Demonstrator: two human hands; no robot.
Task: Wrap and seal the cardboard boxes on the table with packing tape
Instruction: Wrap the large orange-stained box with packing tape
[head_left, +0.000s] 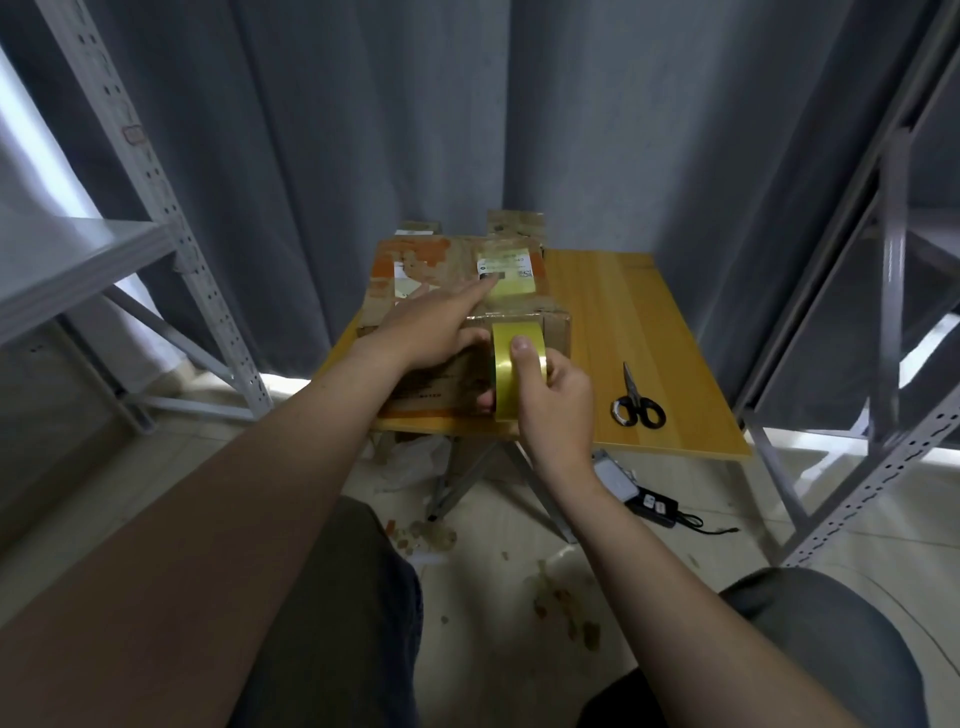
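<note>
At the front left corner of the desk (623, 322), the left hand (431, 327) presses straight fingers (470, 299) on the cardboard box (415, 270), while the right hand (556, 400) grips the tape roll (506, 358) against its front side

Around the desk: tools, racks and floor litter

Black-handled scissors (638, 402) lay closed on the wooden desk (623, 312) at 3 o'clock, tips pointing away. Grey curtains (363, 130) hung at 12 o'clock, with a grey metal rack (171, 208) at 9 o'clock and another rack (893, 249) at 3 o'clock. On the tiled floor (519, 519), a black power adapter (652, 506) lay at 4 o'clock and brown scraps (571, 613) were scattered at 6 o'clock.
</note>
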